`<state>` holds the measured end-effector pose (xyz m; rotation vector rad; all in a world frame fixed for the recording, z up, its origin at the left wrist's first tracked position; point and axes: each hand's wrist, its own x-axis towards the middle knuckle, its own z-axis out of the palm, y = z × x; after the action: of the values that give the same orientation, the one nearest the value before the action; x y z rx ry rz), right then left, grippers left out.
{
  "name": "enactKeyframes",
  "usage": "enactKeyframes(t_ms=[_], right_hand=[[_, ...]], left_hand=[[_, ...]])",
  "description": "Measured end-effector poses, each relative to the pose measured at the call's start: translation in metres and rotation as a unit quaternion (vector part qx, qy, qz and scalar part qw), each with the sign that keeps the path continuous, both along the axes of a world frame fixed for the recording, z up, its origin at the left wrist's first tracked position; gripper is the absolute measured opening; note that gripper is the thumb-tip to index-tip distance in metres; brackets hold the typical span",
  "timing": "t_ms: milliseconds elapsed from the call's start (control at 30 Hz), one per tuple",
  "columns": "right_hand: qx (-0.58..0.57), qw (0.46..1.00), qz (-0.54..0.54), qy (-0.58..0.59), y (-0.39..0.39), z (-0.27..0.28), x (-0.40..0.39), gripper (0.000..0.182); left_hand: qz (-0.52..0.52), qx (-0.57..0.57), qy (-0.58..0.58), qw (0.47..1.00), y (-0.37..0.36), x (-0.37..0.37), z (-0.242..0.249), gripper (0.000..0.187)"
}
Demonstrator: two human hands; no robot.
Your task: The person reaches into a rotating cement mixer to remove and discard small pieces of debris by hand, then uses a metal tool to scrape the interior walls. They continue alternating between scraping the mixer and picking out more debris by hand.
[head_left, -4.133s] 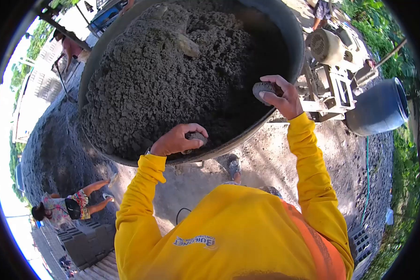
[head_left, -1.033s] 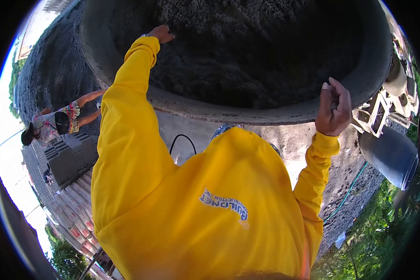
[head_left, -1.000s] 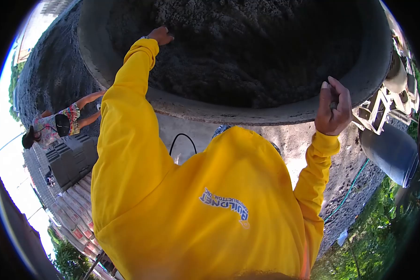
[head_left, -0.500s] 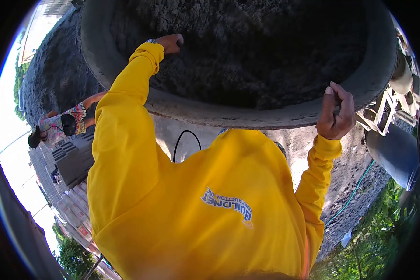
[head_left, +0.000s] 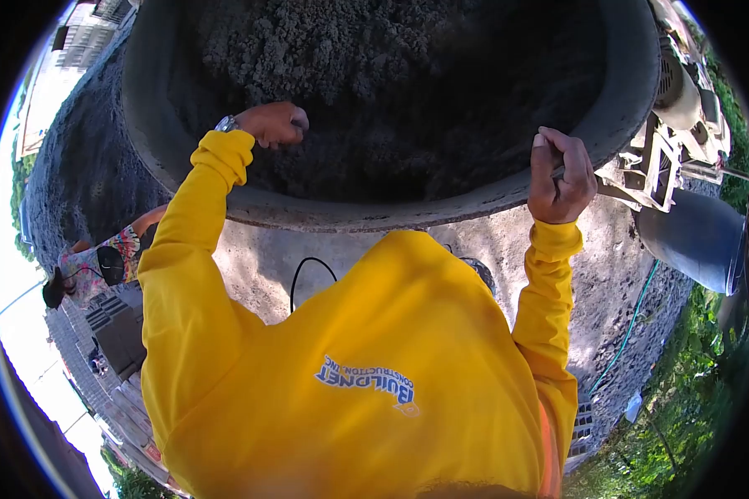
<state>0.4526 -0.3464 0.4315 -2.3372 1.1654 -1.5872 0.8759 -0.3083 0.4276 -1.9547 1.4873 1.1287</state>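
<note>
Crumbly grey mix [head_left: 316,50] is already inside a large round basin [head_left: 333,218], lumps remaining towards its far edge; how much work is left is unclear. The left hand [head_left: 273,125], fingers curled, is above the mix; the right [head_left: 562,179], fingers bent near the thumb, is at the near-right rim. Whether either grips anything, I cannot tell. Rightward lies a blue barrel [head_left: 695,237], contents hidden.

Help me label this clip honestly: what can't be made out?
Head view: far side of the basin, cut off by the top edge.
Head view: anything inside the left hand, hidden by its curled fingers.
Head view: near part of the grey mix, lost in deep shadow.
</note>
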Motion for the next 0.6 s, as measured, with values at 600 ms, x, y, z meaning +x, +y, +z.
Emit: enactKeyframes(t_ms=[600], right_hand=[[-0.019, 1.000, -0.015, 0.012, 0.000, 0.007, 0.005, 0.004]], left_hand=[[-0.090, -0.296, 0.336, 0.890, 0.080, -0.097, 0.054, 0.039]])
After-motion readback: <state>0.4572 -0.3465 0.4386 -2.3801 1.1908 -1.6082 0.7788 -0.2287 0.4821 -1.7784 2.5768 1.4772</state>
